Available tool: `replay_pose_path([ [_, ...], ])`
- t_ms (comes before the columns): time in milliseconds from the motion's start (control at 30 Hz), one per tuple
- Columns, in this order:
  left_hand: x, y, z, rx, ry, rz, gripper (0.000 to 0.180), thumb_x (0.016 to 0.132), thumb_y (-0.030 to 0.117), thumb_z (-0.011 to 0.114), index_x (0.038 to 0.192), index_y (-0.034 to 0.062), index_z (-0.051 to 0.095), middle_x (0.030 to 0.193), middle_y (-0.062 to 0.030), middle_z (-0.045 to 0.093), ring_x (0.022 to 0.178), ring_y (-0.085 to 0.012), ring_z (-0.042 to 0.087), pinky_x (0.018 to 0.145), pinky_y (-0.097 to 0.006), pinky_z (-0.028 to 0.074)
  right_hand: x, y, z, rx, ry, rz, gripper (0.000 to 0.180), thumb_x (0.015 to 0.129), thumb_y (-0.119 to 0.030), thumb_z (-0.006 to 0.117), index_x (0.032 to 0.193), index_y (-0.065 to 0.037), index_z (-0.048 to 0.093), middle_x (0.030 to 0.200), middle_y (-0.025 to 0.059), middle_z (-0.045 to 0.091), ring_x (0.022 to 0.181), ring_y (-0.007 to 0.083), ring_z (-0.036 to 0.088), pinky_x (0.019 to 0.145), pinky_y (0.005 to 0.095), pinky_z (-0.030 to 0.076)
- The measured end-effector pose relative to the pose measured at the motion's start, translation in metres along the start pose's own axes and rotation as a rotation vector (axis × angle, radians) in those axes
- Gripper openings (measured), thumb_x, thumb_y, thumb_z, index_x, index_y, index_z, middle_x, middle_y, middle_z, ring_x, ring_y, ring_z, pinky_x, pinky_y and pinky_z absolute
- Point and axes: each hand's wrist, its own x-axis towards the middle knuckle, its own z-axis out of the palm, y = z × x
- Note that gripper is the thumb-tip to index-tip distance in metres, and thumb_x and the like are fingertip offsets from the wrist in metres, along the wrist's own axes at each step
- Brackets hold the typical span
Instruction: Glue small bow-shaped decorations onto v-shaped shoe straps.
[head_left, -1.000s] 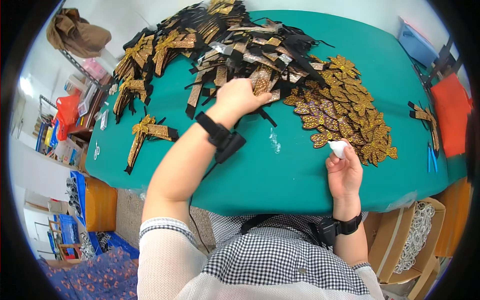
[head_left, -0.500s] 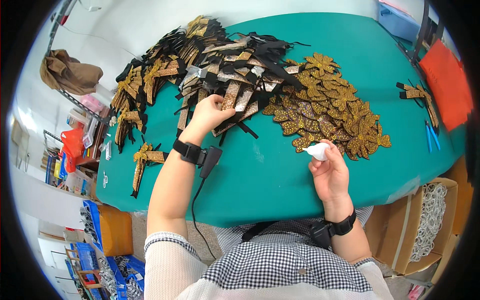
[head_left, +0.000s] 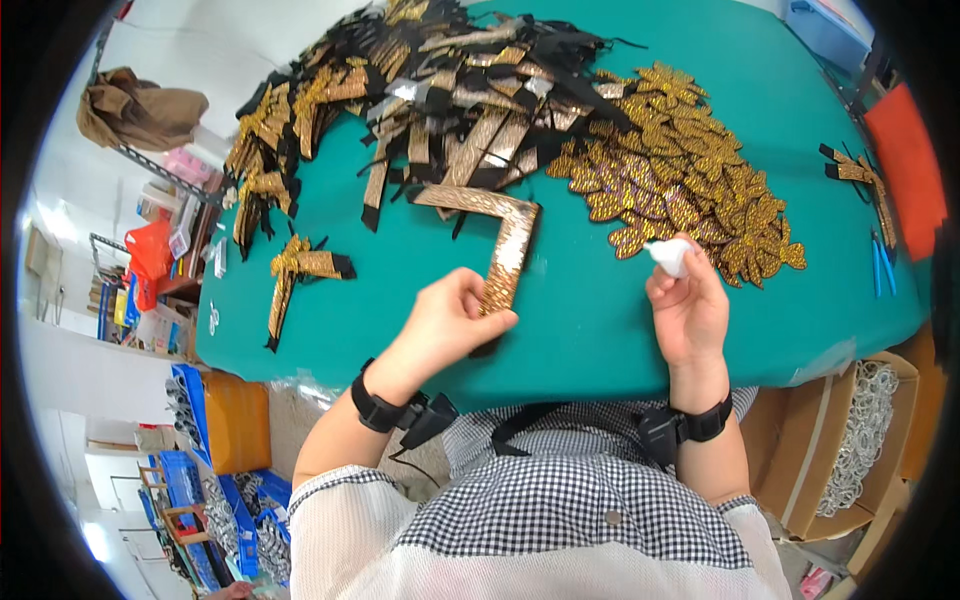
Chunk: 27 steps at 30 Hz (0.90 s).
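My left hand [head_left: 448, 318] pinches one end of a gold patterned strip [head_left: 512, 250] with dark ends, bent into a corner, just over the green table [head_left: 590, 340]. The strip's other arm points left, toward a heap of similar gold and black strips [head_left: 490, 140]. In my right hand [head_left: 692, 310], thumb and fingers close round a small white squeeze bottle [head_left: 670, 257], its narrow tip pointing left. Just beyond the bottle lies a pile of gold glittery flower-shaped patches [head_left: 690, 170].
Left on the table lies a gold strip piece with a flower on it [head_left: 295, 262]; several more are stacked behind. Blue-handled pliers [head_left: 882, 268] and another strip piece [head_left: 865, 180] lie far right, near a red sheet [head_left: 905, 160]. A carton of metal rings [head_left: 860, 440] stands lower right.
My left hand has drawn the bent gold strip out of the heap and toward me. My right hand, still holding the white bottle, has shifted slightly right and away from me.
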Motion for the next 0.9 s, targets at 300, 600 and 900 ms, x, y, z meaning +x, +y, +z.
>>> replay_pose_path([
  [300,-0.045,0.030,0.021,0.368,-0.245,0.245,0.045,0.081,0.040,0.053,0.059,0.0016,0.057,0.055,-0.0134,0.054,0.049,-0.0285,0.053,0.047,-0.037,0.042,0.006,0.004,-0.001,-0.052,-0.043,0.012,0.024,0.083,-0.012,0.050,0.104,-0.001,0.046,0.083,0.0063,0.052,0.065,0.0131,0.047,0.058,0.0270,0.039],
  [600,0.037,0.002,0.005,0.690,0.257,0.665,0.030,0.077,0.019,0.058,0.103,0.0059,0.056,0.103,-0.0126,0.052,0.096,-0.0296,0.049,0.080,-0.040,0.041,0.004,0.004,-0.003,-0.065,-0.053,0.014,0.024,0.082,-0.013,0.052,0.103,-0.001,0.048,0.085,0.0061,0.052,0.066,0.0134,0.046,0.059,0.0272,0.039],
  [900,0.020,-0.009,0.018,0.519,0.316,0.393,0.026,0.070,0.022,0.067,0.089,0.0059,0.062,0.084,-0.0100,0.056,0.073,-0.0257,0.057,0.066,-0.033,0.047,0.004,0.004,0.001,-0.094,-0.037,0.038,0.024,0.082,-0.013,0.052,0.103,-0.002,0.048,0.085,0.0068,0.053,0.066,0.0136,0.047,0.058,0.0272,0.039],
])
